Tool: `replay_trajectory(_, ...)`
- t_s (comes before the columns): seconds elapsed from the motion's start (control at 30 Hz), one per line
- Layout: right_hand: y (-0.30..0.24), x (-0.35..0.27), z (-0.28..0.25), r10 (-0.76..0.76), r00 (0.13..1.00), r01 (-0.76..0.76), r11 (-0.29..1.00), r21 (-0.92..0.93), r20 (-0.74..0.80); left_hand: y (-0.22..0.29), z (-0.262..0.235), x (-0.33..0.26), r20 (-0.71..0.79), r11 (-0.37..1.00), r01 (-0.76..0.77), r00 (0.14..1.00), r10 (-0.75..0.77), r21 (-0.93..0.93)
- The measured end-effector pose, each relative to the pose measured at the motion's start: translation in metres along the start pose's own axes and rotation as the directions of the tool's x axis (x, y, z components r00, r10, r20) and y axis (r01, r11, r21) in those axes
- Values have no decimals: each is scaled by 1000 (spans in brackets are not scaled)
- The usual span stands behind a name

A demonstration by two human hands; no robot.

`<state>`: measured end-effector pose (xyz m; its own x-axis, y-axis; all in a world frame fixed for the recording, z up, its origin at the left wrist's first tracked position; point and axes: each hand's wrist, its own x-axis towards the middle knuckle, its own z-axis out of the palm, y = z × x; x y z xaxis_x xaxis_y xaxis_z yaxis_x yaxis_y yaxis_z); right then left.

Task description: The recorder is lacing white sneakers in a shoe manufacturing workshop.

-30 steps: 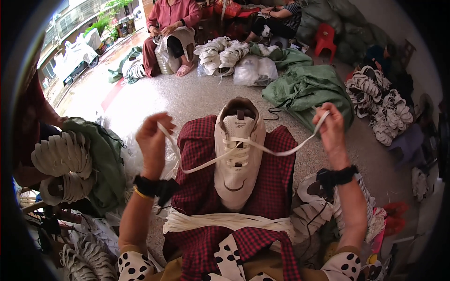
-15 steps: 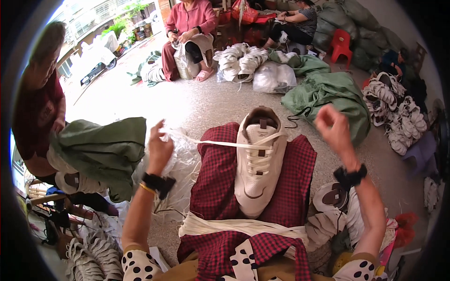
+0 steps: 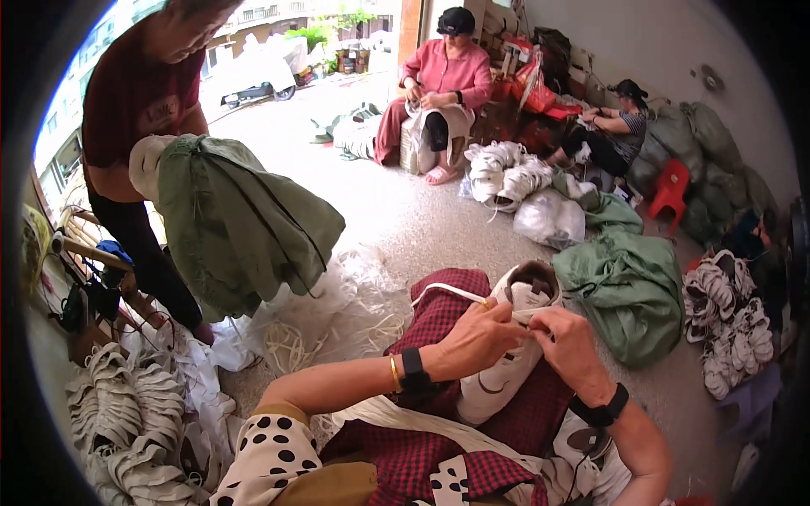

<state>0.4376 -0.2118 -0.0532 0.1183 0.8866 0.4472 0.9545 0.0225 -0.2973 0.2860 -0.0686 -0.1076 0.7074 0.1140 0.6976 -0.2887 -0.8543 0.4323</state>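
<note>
A cream lace-up shoe (image 3: 494, 390) lies on my lap over a red-and-black checked apron (image 3: 439, 325), its heel pointing away from me. My left hand (image 3: 483, 337) is closed in a pinch on the white shoelace (image 3: 451, 289), whose loose length loops out to the left over the apron. Just right of it, my right hand (image 3: 578, 350) pinches at the lacing near the shoe's opening. Both hands nearly meet over the tongue and hide most of the lacing. Across my lap, nearer me, runs a bundle of loose cream laces (image 3: 405, 422).
At the left a standing person holds a green sack (image 3: 240, 223) over plastic sheeting (image 3: 291, 316). Stacked shoes (image 3: 126, 405) fill the lower left. Another green sack (image 3: 629, 291) and piled shoes (image 3: 730, 325) lie right. Two seated people work behind, near a red stool (image 3: 671, 194).
My hands, apart and raised on either side before, have come together over the shoe's lacing. The view has shifted left. The person at left has lifted the green sack.
</note>
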Motion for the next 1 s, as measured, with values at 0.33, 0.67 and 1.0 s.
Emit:
replay_trajectory(0.33,0,4,-2,-54,996,66,983,-168,76,2,13,-12,31,978,-73,997,68,197)
replay_trajectory(0.67,-13,7,-12,-36,987,71,972,-223,157,3,12,-12,17,973,-77,997,76,218)
replay_trajectory(1.0,-24,18,-29,16,934,77,967,-243,356,0,20,-12,4,984,-70,998,70,166)
